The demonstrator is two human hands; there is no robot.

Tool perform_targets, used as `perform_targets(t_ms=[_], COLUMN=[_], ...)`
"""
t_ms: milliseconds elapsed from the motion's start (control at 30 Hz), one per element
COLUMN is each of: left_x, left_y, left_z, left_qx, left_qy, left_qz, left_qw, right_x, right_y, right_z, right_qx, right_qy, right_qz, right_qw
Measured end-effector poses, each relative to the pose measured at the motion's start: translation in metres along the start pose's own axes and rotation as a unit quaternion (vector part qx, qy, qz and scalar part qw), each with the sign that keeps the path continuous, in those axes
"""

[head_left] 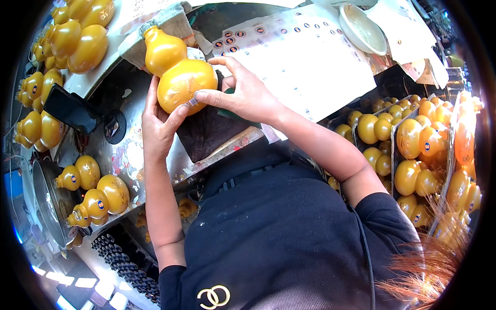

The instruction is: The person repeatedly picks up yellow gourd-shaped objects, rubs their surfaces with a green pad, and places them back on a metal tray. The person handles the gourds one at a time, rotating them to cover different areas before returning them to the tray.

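A glossy yellow gourd (175, 58) lies tilted between my hands, its narrow neck pointing up and left toward a folded cloth. My left hand (161, 123) cups the lower left side of its round base, thumb pressed near a small striped label (191, 102). My right hand (247, 94) grips the base from the right; its thumb rests at the other end of that label and its index finger curves along the upper right side. Some of the fingers are hidden behind the gourd. A dark cloth (204, 138) lies beneath it on the bench edge.
Sheets of small round stickers (310, 62) spread to the right, by a pale oval dish (361, 30). Yellow gourds stand at far left and fill a divided rack (393, 139) at right. A dark phone (70, 109) on a stand and a metal pan (47, 199) are at left.
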State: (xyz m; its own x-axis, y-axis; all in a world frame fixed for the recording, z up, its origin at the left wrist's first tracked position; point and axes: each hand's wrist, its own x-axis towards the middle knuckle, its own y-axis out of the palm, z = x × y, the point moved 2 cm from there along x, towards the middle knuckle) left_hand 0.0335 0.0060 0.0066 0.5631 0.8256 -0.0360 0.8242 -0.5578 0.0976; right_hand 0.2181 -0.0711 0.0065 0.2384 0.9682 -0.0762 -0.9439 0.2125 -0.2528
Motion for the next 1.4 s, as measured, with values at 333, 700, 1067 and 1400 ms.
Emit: perform_targets(t_ms=[333,700,1067,1400], left_x=[-0.001,0.002,0.001,0.005], left_y=[0.000,-0.001,-0.002,-0.002], left_z=[0.000,0.002,0.007,-0.005], left_qx=[0.008,0.047,0.038,-0.012], left_qy=[-0.001,0.012,0.017,-0.023], left_qz=[0.001,0.007,0.014,-0.035], left_qw=[1.000,0.999,0.999,0.999], right_x=[0.001,-0.025,-0.032,-0.015], right_y=[0.001,-0.012,0.007,-0.029], right_z=[0.002,0.010,0.016,-0.002], right_qx=[-0.040,0.254,0.008,0.398], right_qy=[-0.004,-0.035,-0.116,0.093], right_qz=[0.008,-0.037,-0.047,-0.043], right_qw=[0.999,0.966,0.992,0.911])
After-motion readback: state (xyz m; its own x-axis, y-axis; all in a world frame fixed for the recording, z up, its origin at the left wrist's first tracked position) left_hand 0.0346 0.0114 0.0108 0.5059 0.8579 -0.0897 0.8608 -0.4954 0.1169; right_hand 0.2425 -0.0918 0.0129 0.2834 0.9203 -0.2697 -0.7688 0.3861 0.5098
